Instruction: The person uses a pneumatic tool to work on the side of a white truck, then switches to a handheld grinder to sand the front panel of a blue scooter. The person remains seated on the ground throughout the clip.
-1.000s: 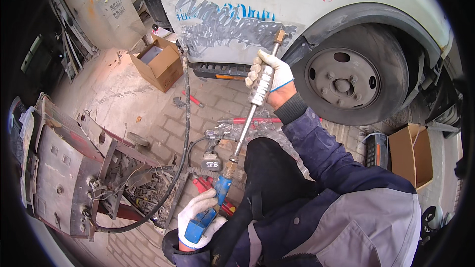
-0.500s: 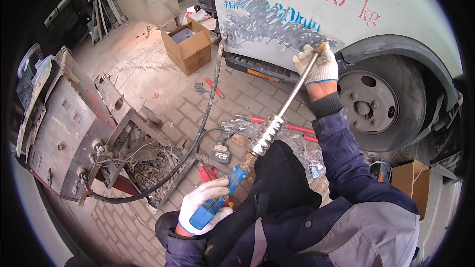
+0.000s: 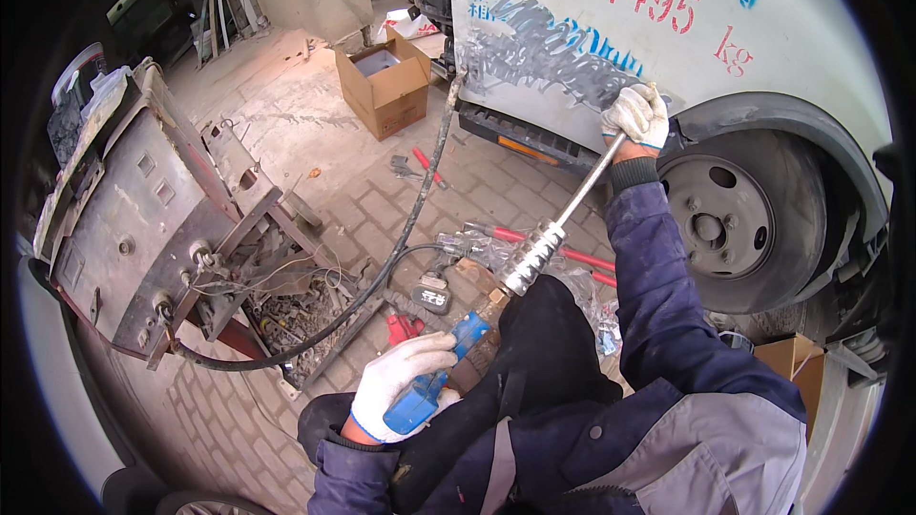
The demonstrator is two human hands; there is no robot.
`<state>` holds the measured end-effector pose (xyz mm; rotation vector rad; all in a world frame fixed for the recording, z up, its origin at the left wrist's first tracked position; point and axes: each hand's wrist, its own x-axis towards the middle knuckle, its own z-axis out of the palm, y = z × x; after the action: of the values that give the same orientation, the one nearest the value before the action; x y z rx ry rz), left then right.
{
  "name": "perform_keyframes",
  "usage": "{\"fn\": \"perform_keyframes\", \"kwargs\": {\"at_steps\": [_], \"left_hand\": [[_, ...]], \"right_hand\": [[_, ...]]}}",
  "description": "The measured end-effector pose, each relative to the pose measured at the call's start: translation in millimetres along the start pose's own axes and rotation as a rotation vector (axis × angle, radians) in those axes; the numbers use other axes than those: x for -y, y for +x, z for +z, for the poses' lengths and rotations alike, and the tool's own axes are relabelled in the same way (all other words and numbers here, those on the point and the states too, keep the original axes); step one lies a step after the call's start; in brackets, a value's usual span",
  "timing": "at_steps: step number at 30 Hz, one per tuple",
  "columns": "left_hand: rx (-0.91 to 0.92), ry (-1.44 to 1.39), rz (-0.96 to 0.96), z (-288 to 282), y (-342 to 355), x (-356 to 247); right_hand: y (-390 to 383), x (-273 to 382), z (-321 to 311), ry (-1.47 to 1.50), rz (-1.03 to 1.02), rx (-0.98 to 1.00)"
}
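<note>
Left hand and right hand at opposite ends of one blue-handled tool

Left hand, white glove: wrapped round the blue handle, near end, in front of the body. Right hand, same glove, farther off to the right: clamped on the upper part of the bright rod, whose tip is mostly hidden in the glove. Tool lies between the two, slanting from near left to far right. Two-ended hold probably because the piece is long; one hand bears the handle, the other steadies the rod.

Ribbed sleeve sits low on the rod, just beside the brass-coloured collar. It looks made to slide; the slope would account for its place. Dark-clad knee directly under; contact cannot be told.

Farther out, on the paving: a battery left of the sleeve, red handles beside clear plastic, likely set down within reach. Black hose curves past on the left, meeting a battered metal frame. Beyond the right hand, a pale vehicle panel with grey scribble; whether the glove touches it is unclear. Wheel to the right, open carton far left.
</note>
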<state>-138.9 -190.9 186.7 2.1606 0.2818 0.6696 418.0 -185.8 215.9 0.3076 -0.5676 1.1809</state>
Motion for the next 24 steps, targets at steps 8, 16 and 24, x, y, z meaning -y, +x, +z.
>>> {"fn": "perform_keyframes", "kwargs": {"at_steps": [8, 16, 24], "left_hand": [[0.031, -0.117, -0.071, -5, -1, 2], [0.037, -0.039, -0.003, -5, 2, 1], [0.026, -0.078, -0.070, -6, 1, -1]], "right_hand": [[4, 6, 20, -0.753, -0.167, -0.631], [-1, -5, 6, -0.091, -0.010, -0.018], [2, -2, 10, -0.223, -0.026, -0.097]]}}
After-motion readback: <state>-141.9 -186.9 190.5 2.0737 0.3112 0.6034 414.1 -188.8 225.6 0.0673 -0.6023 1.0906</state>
